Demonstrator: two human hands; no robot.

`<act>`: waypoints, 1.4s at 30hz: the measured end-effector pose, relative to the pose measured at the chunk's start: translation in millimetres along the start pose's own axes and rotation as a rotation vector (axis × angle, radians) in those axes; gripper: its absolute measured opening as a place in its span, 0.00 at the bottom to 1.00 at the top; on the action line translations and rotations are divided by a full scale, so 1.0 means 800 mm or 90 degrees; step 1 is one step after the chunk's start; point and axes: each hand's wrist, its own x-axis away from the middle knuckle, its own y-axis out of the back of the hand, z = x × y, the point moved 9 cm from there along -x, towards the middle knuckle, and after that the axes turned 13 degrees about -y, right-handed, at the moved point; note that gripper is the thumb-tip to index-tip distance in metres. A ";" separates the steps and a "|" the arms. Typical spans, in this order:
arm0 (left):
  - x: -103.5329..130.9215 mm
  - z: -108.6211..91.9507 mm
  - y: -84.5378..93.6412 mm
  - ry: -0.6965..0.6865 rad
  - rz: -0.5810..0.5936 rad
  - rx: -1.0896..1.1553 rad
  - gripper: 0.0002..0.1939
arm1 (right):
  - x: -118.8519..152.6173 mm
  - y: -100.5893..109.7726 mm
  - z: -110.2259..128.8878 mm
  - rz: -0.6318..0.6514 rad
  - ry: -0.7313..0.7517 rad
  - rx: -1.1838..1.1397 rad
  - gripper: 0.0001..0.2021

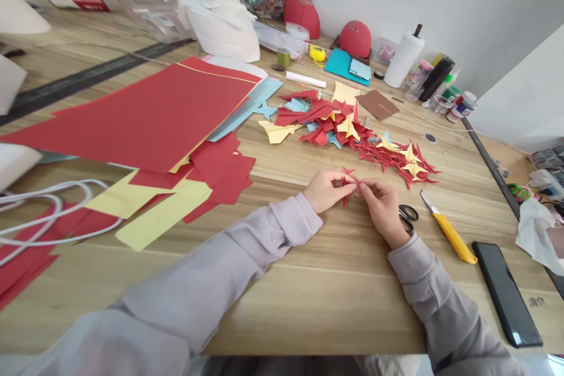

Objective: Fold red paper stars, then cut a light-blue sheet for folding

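Over the middle of the table, my left hand pinches a small red paper star, whose points stick out above and below the thumb. My right hand is closed at the star's right side, its thumb and fingertip meeting my left fingertips. The part of the star between the fingertips is hidden. Just beyond both hands lies a pile of folded red stars, with a few yellow stars on top. Black-handled scissors lie partly behind my right hand.
Large red sheets and yellow strips cover the left side. Unfolded cut pieces heap up behind the stars. A yellow utility knife, blade out, and a phone lie right. A white cable loops at left.
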 end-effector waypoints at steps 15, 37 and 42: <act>0.001 -0.011 -0.004 -0.023 0.021 -0.050 0.08 | 0.002 0.000 0.000 -0.001 0.002 0.004 0.09; 0.000 -0.023 -0.011 -0.085 0.080 -0.122 0.10 | 0.016 -0.004 0.021 -0.007 0.146 0.265 0.07; 0.000 -0.024 -0.013 -0.086 0.096 -0.110 0.12 | 0.018 -0.005 0.022 0.007 0.154 0.284 0.07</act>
